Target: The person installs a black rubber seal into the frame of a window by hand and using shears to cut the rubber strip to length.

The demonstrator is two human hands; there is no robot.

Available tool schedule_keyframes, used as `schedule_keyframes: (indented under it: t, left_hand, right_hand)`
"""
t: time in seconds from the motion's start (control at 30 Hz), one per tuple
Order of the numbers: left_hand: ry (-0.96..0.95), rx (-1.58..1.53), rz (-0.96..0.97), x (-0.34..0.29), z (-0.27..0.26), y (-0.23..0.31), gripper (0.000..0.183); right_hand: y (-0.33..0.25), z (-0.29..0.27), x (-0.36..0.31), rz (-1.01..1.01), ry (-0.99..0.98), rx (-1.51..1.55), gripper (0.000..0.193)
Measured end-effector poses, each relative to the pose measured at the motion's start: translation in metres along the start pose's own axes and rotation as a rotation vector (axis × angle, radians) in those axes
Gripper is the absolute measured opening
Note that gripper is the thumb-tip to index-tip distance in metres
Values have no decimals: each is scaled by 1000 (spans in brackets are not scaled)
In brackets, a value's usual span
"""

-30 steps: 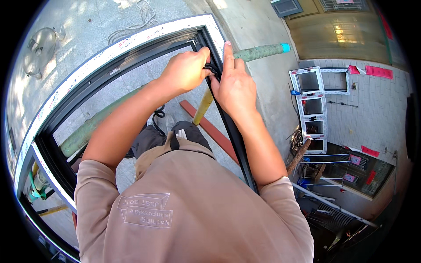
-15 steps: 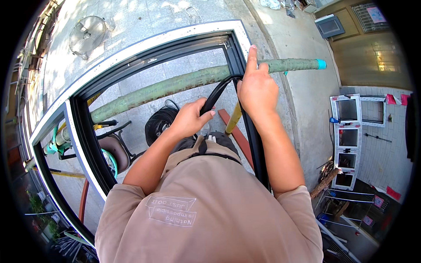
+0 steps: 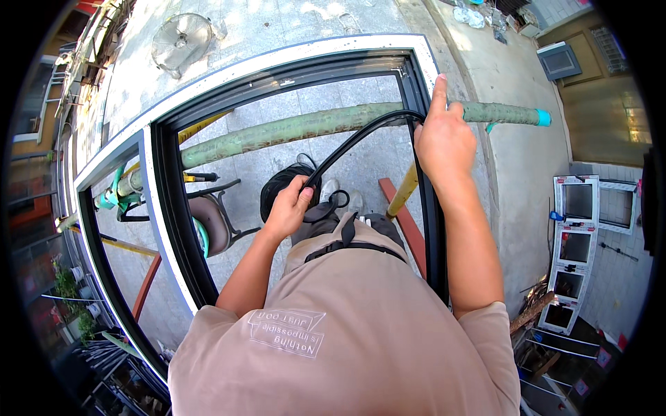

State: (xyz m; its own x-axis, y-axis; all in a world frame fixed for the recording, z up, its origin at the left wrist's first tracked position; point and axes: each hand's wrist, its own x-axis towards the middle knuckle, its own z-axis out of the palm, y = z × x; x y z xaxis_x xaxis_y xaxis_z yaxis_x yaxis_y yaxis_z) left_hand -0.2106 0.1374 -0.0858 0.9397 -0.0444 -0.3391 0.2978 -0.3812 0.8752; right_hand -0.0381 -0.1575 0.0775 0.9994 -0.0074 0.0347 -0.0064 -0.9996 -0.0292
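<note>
Head cam: L hand (image 3: 286,210) pinches black strip (image 3: 348,143), now drawn longer across frame (image 3: 291,59), so more's loose. R hand (image 3: 447,142) on frame's R side, index out, can't tell grip.

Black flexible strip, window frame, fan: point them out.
Black flexible strip (image 3: 362,132), head view: its arched middle stretch.
Window frame (image 3: 347,46), head view: white far rail.
Fan (image 3: 182,43), head view: centre of its round cage.

Inside the frame (image 3: 170,208), the gap between its far bar (image 3: 277,64) and the green pole (image 3: 277,129) leaves passage; the strip (image 3: 347,144) slants across the opening, and the coil (image 3: 272,194) blocks room beside the left grip (image 3: 288,211).
</note>
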Motion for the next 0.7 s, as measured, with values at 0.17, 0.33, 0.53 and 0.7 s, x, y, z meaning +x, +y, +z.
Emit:
schedule_keyframes:
  t: [0.17,0.33,0.53,0.7]
  left_hand:
    - [291,305,49,-9,-63,111,40]
    - [305,503,201,43,-92,181,42]
    - [78,682,268,116,-88,205,47]
    - [-61,628,313,130,-74,203,40]
  right_hand:
    - [3,4,-1,-12,18,-20,84]
    - [3,8,1,-22,46,3,86]
    - [-5,-3,-1,-37,35,15,96]
    - [1,-1,-3,-8,26,48,100]
